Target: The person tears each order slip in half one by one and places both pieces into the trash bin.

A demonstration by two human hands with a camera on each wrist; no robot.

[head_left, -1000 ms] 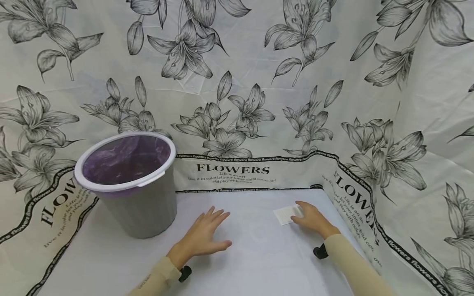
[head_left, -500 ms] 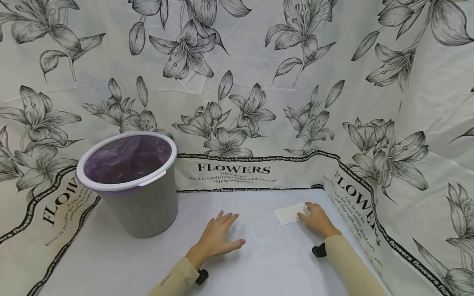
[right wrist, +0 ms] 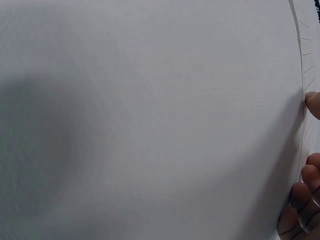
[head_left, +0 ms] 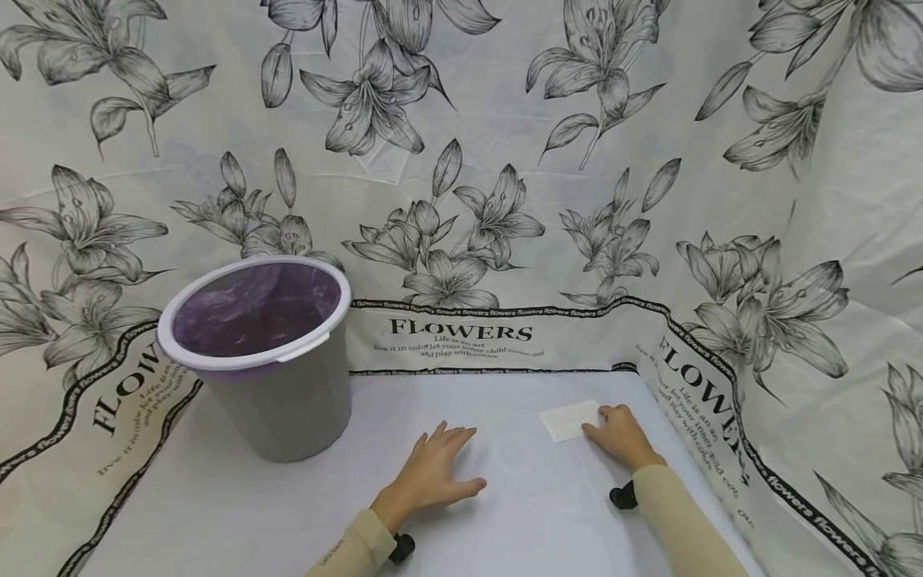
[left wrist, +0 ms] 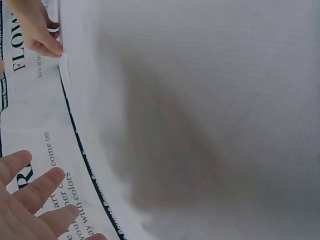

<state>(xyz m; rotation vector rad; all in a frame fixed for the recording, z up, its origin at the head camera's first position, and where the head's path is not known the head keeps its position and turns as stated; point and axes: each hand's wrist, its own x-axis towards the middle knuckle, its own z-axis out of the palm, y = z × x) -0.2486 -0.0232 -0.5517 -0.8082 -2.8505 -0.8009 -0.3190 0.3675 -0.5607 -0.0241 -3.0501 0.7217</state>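
A small white sheet of paper (head_left: 566,420) with faint printed rows lies on the white-covered table in the head view. At its right end, my right hand (head_left: 622,437) pinches the edge with thumb and curled fingers. The right wrist view shows the thumb (right wrist: 313,104) right at the edge of the sheet, which has fine line marks there. My left hand (head_left: 430,472) is over the table to the left of the sheet, fingers spread and holding nothing. Its fingers (left wrist: 42,189) show at the lower left of the left wrist view.
A grey bin (head_left: 284,413) with a white rim and a purple liner stands on the left of the table (head_left: 505,537). Flower-print fabric (head_left: 490,104) hangs behind and along both sides. A black wrist device sits at each sleeve.
My right hand has slid rightward along the sheet to its right end, uncovering more of it. My left hand has shifted right, fingers still spread. The view has turned slightly left.
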